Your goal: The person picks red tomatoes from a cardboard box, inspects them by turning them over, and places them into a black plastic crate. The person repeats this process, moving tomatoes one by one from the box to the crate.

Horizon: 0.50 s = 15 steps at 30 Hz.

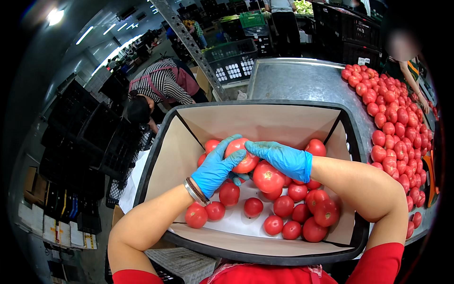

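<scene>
My left hand (217,167), in a blue glove, is closed around a large red tomato (243,158), its thumb across the front. Fingertips of my gloved right hand (283,159) reach the right side of that tomato. Just below the right palm is another big tomato (268,176), stem end facing up; whether the right hand grips it is hidden. Both hands are inside a black crate (255,256) lined with brown paper (259,120). Loose tomatoes lie on white paper (244,227) at its bottom, thicker towards the right.
A metal table (294,80) stands behind and right of the crate, with a large heap of tomatoes (397,131). One person (163,80) bends at the left near stacked black crates (88,124); another's arm (413,83) reaches by the heap. A perforated metal post (191,48) rises beyond.
</scene>
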Tool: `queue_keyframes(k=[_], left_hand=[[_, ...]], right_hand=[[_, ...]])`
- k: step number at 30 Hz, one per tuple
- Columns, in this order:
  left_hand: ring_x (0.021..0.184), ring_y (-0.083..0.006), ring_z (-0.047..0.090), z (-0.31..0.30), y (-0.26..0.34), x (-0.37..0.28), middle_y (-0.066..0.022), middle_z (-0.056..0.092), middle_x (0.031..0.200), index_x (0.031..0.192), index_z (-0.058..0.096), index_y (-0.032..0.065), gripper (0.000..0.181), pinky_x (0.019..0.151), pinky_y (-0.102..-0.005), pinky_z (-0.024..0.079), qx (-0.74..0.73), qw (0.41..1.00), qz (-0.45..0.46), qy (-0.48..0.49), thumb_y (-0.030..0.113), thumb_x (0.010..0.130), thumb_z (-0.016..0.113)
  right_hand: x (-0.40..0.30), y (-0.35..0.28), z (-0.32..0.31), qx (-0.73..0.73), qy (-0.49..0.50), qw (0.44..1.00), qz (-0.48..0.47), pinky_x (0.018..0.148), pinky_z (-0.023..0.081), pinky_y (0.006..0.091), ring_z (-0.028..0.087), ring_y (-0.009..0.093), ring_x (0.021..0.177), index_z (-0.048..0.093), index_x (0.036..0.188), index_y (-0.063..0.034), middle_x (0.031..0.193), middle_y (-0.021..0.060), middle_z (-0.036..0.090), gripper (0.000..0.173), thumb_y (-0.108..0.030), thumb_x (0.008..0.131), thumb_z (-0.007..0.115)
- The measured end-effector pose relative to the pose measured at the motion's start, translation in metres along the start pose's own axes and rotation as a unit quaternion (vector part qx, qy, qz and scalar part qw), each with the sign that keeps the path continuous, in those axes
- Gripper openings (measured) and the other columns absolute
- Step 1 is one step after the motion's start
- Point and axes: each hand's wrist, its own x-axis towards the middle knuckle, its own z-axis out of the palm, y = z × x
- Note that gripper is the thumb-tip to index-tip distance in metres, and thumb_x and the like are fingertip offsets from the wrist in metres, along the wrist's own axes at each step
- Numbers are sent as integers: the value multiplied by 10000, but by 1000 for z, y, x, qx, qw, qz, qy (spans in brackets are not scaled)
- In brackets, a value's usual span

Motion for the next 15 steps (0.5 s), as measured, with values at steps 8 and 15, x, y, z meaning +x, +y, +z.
queue_keyframes(k=[8,15], left_hand=[[1010,-196,611,3,1,-4,-114,463,1312,1475,207,118,860,730,-305,565,81,992,94,-24,44,795,728],[1011,-203,601,6,1,0,-107,473,1275,1425,288,136,802,729,-306,558,65,990,121,8,-35,759,701]], right_hand=[[0,-6,-3,3,8,1000,0,904,492,337,588,205,1044,484,1284,0,1186,146,581,555,-448,958,491],[-2,-10,-4,3,10,1000,-20,927,474,332,571,205,1072,475,1308,10,1235,155,559,650,-525,941,480]])
